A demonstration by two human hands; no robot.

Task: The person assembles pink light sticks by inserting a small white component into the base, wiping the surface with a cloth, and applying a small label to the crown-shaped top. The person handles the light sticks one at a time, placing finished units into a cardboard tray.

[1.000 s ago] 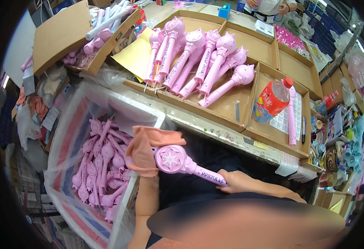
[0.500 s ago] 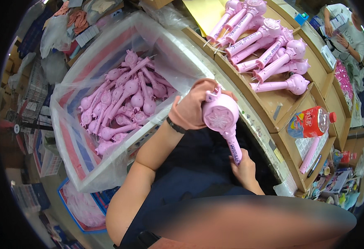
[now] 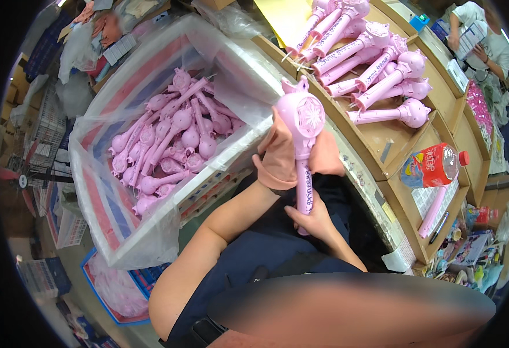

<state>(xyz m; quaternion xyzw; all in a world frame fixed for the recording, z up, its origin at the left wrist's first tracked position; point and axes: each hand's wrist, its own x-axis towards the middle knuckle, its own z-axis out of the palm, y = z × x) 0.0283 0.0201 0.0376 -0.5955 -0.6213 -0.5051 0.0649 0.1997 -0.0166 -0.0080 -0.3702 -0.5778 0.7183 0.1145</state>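
Observation:
My right hand (image 3: 314,217) grips the handle of a pink toy wand (image 3: 308,116), which stands nearly upright with its round, flower-patterned head at the top. Dark lettering runs along the handle. Behind the wand's neck, my left hand (image 3: 271,168) holds a peach-coloured cloth (image 3: 327,154) that drapes out on both sides; most of its fingers are hidden by the fabric. To the left, a large plastic-lined crate (image 3: 100,191) contains a heap of similar pink wands (image 3: 180,120). More lettered wands (image 3: 402,72) lie in a cardboard tray (image 3: 365,130) at the upper right.
A red-labelled bottle (image 3: 434,166) lies in the tray's right section, beside a loose pink tube (image 3: 433,213) and a pen (image 3: 439,227). Below the crate sits a blue bin (image 3: 117,313) with pink plastic bags. Another person (image 3: 481,43) holds papers at the far right.
The wand has moved slightly left and up, and turned more upright. The cloth has shifted from the side of the head to behind the neck. My right hand has moved left with the handle.

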